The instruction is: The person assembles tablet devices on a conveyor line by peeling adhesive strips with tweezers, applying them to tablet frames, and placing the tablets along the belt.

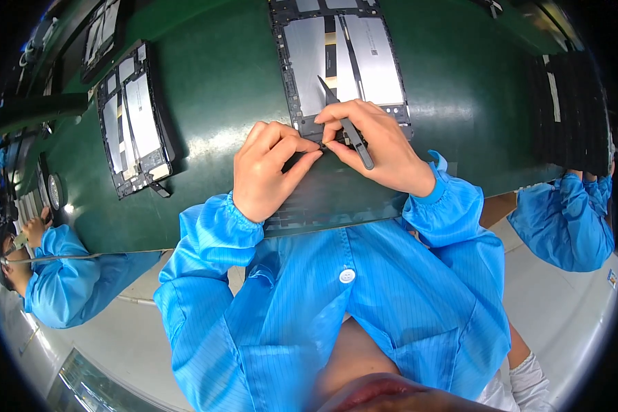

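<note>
An opened tablet (378,58) lies on the green table in front of me, with silver battery panels in a black frame. At its near edge my left hand (266,166) is closed, thumb and forefinger pinched on something too small to make out. My right hand (384,152) comes in from the other side, its thumb and forefinger also pinched close to the left fingertips. Black tweezers (356,141) are tucked in the right hand, their pointed end angled over the tablet. The small part between the fingertips is mostly hidden.
Another opened tablet (136,117) lies on the green table (213,62) to the left, with one more (103,31) farther back. At the right is a black stack (573,113). Co-workers in blue sleeves (69,281) sit at the left and right.
</note>
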### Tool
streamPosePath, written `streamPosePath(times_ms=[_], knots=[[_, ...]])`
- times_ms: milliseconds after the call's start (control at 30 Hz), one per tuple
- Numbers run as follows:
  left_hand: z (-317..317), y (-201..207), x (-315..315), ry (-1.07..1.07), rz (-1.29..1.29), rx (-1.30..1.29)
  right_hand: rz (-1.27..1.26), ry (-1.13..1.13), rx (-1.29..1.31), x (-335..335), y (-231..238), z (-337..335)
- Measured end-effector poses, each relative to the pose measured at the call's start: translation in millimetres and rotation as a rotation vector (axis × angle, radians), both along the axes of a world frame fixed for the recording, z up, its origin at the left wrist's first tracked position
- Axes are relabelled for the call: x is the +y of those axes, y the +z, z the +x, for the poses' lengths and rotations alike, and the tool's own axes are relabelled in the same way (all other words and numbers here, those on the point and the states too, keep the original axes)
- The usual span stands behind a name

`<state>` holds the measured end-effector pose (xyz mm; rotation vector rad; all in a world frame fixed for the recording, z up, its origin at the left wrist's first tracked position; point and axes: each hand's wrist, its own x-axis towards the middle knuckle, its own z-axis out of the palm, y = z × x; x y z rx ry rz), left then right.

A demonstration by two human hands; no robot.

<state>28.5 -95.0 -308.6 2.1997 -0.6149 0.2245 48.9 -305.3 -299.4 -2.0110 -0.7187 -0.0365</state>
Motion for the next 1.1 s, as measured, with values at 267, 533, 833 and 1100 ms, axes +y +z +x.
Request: streamPosePath(times_ms=[267,533,833,1100], knots=[[-7,2,4,0.0,0.239,-0.246,-0.063,-0.03,-0.013,-2,-3,-4],[-9,-6,14,-0.089,0.37,-0.388,-0.033,-0.031,-0.018,-3,-2,-4],[-10,-6,14,-0.17,0.436,-0.501,0.006,-0.052,-0.005,-4,-2,-7],[-10,-10,12,-0.131,0.37,-0.384,0.147,-0.094,0.092,-12,3,-16]])
